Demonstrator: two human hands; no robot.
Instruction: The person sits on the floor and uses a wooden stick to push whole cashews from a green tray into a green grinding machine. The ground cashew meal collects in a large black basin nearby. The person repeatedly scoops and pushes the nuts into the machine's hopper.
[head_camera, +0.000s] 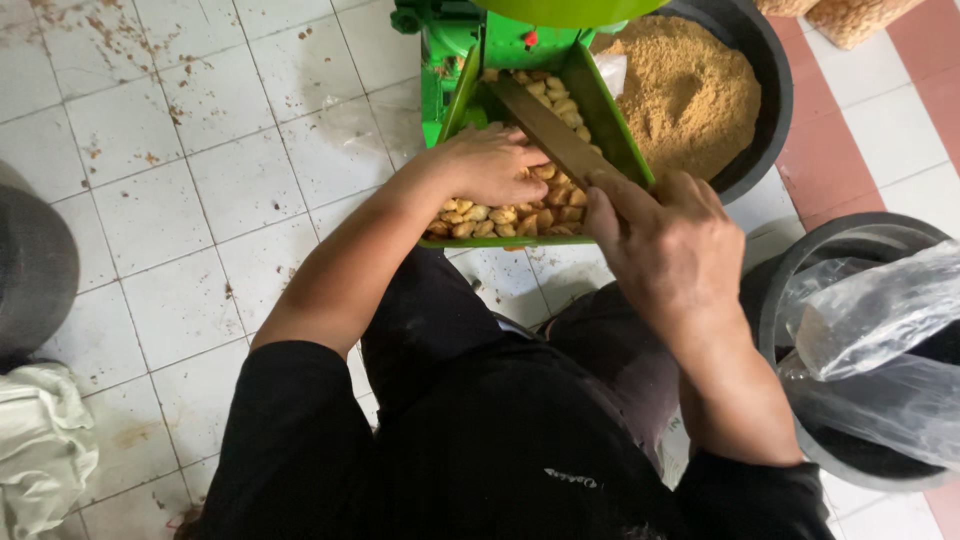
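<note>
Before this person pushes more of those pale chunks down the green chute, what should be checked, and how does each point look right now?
1. Left hand clear of the chute's upper end: ok, it rests on the chunks near the lower end.
2. Right hand gripping the flat stick: ok.
3. Chunks inside the green tray: ok, none seen on the floor tiles.
4. Room left in the black tub of brown meal: cannot tell, heaped high.
5. Machine running: cannot tell.
</note>
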